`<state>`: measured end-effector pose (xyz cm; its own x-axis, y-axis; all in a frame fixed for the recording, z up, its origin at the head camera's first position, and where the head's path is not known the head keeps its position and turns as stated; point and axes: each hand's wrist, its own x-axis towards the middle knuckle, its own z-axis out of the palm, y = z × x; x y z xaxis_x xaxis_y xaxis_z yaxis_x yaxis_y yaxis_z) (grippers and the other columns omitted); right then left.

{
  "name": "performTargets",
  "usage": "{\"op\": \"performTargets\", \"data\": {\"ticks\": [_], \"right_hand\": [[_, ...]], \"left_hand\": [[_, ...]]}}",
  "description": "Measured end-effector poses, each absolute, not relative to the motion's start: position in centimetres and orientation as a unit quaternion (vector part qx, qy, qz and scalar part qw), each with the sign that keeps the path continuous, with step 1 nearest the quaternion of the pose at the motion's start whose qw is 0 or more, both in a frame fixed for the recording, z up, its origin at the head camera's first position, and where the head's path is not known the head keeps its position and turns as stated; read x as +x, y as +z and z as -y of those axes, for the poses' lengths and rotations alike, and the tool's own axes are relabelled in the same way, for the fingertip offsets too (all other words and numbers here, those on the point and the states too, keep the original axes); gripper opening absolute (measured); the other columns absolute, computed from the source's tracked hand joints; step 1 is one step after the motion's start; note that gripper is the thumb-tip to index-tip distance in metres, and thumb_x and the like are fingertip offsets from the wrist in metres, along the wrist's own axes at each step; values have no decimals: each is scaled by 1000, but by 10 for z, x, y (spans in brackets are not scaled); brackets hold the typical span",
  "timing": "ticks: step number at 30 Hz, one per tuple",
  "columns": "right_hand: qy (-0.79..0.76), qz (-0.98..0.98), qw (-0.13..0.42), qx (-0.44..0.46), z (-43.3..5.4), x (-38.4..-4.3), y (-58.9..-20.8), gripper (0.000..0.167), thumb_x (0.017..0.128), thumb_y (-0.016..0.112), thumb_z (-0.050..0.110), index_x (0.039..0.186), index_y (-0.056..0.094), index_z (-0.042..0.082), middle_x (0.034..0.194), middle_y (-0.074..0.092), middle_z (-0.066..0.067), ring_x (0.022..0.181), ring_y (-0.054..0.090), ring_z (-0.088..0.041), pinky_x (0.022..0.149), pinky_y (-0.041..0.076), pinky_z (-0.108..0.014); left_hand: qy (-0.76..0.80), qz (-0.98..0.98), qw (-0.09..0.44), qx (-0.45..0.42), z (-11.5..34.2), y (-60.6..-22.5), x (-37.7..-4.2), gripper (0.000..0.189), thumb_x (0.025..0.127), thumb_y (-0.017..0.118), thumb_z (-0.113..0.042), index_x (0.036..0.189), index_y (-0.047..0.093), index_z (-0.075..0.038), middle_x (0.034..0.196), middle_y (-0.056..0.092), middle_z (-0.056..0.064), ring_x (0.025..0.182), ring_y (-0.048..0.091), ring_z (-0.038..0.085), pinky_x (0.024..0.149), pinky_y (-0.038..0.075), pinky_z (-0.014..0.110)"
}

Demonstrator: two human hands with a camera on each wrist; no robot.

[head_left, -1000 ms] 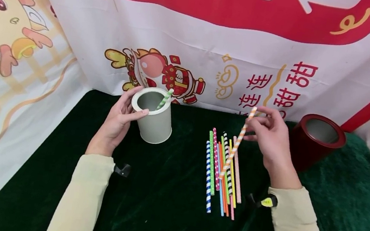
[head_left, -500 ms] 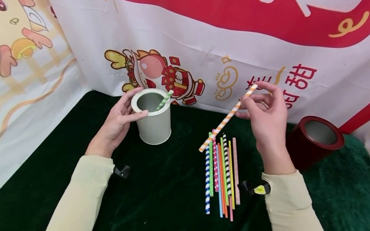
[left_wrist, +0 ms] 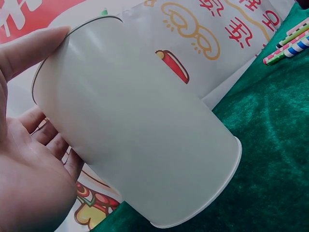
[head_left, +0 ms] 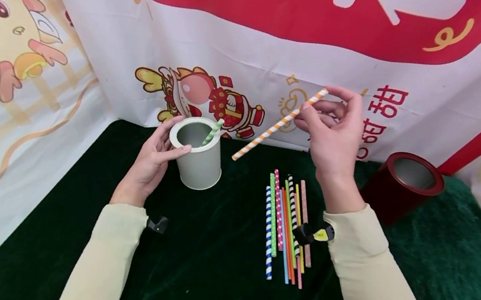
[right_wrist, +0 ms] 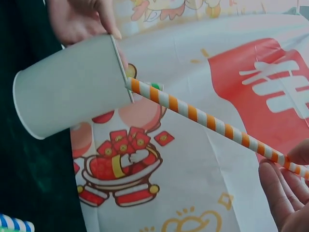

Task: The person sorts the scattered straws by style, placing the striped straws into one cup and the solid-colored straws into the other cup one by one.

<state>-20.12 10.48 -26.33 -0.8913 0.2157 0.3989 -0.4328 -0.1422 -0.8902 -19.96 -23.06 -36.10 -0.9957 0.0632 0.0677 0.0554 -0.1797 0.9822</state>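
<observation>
A pale grey-white canister (head_left: 199, 165) stands upright on the cloth, left of centre, with a green-striped straw (head_left: 213, 133) leaning inside it. My left hand (head_left: 147, 163) grips its left side, thumb at the rim and fingers round the far side, as the left wrist view also shows. Between thumb and fingers my right hand (head_left: 335, 137) pinches one end of an orange-and-white striped paper straw (head_left: 272, 129). That straw slants down to the left, its free end in the air just right of the canister. Several patterned straws (head_left: 287, 229) lie in a loose bundle below my right hand.
A dark red canister (head_left: 404, 187) stands tilted in view at the right, beyond my right forearm. Dark green velvet cloth (head_left: 207, 267) covers the table. A white printed curtain (head_left: 253, 55) hangs behind it, with another at the left.
My right hand has lifted the orange-striped straw from over the bundle and carried it up and left, towards the pale canister. The left hand and canister have stayed in place.
</observation>
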Motion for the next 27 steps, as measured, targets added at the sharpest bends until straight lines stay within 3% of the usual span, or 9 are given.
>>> {"op": "performTargets", "data": {"ticks": [16, 27], "right_hand": [[748, 604, 248, 118, -70, -208, -265, 42, 97, 76, 0, 129, 53, 13, 102, 70, -3, 81, 76, -15, 81, 67, -33], [703, 652, 252, 132, -48, -207, -273, 42, 98, 76, 3, 133, 53, 7, 109, 71, -4, 92, 76, -15, 86, 65, -29]], "left_hand": [[769, -638, 1, 46, 232, -361, -199, 73, 102, 69, -3, 166, 38, -18, 168, 40, -1, 153, 34, 17, 136, 7, 50], [771, -635, 0, 49, 231, -363, -200, 71, 102, 67, -1, 164, 40, -20, 169, 38, -1, 155, 32, 16, 136, 7, 49]]}}
